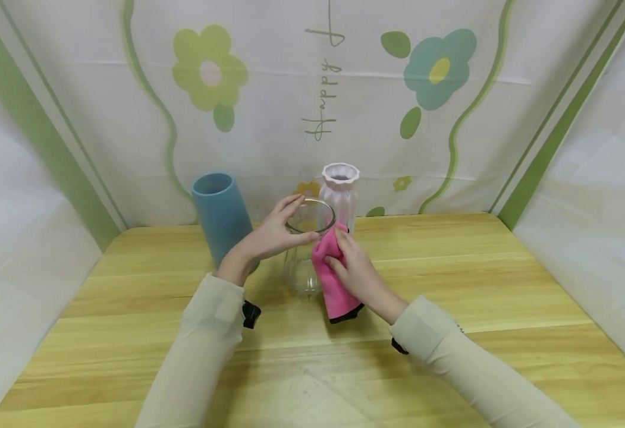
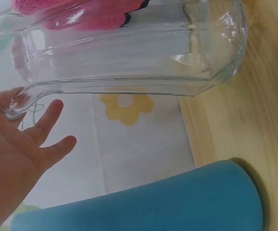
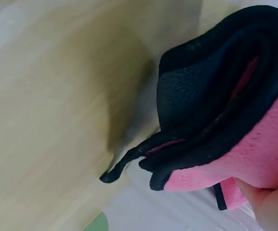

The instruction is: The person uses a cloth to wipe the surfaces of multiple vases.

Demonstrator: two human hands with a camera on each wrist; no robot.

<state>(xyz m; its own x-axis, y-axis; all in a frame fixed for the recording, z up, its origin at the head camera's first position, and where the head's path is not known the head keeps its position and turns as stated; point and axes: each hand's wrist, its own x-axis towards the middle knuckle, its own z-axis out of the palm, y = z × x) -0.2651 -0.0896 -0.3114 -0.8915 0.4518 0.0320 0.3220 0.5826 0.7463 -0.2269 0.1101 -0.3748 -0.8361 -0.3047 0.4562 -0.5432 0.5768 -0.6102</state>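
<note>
A clear glass vase (image 1: 300, 274) stands upright near the back of the wooden table. My left hand (image 1: 273, 233) holds it at the mouth, with fingers over the far side of the rim and the thumb on the near side; in the left wrist view, two fingers stick out past the glass (image 2: 129, 62). Against the vase's right side, my right hand (image 1: 361, 272) grips a folded pink cloth (image 1: 338, 294) with black edging, pinched between thumb and fingers. The cloth's lower end hangs down, and its folded black edges (image 3: 216, 139) show in the right wrist view.
To the left of the glass vase is a tall blue vase (image 1: 221, 214), close to my left wrist. A pale pink vase (image 1: 341, 189) with a scalloped rim stands right behind the glass one. Beyond the wooden table (image 1: 478, 285) hangs a white curtain (image 1: 275, 77) with printed flowers.
</note>
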